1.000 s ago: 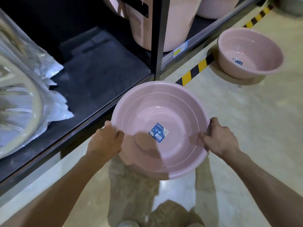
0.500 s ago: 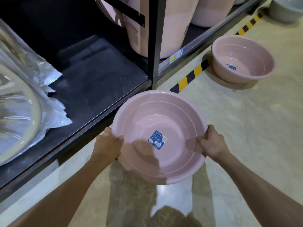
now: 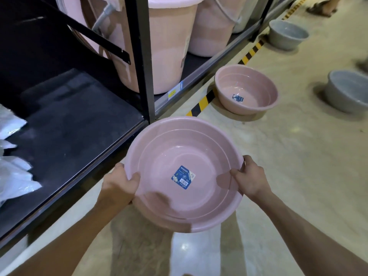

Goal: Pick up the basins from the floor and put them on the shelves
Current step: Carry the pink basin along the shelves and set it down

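Note:
I hold a pink basin with a blue sticker inside, above the floor just in front of the low black shelf. My left hand grips its left rim and my right hand grips its right rim. A second pink basin sits on the floor by the shelf's front edge. Two grey basins stand farther off on the floor, one near the shelf and one at the right edge.
Pink buckets fill the shelf bay to the right of a black upright post. Plastic-wrapped goods lie at the shelf's left. Yellow-black tape runs along the floor by the shelf. A person's foot shows at top right.
The view has tilted up and pulled back, so the grey basins and more buckets show. The held basin sits slightly farther from the shelf edge; both hands keep their grip.

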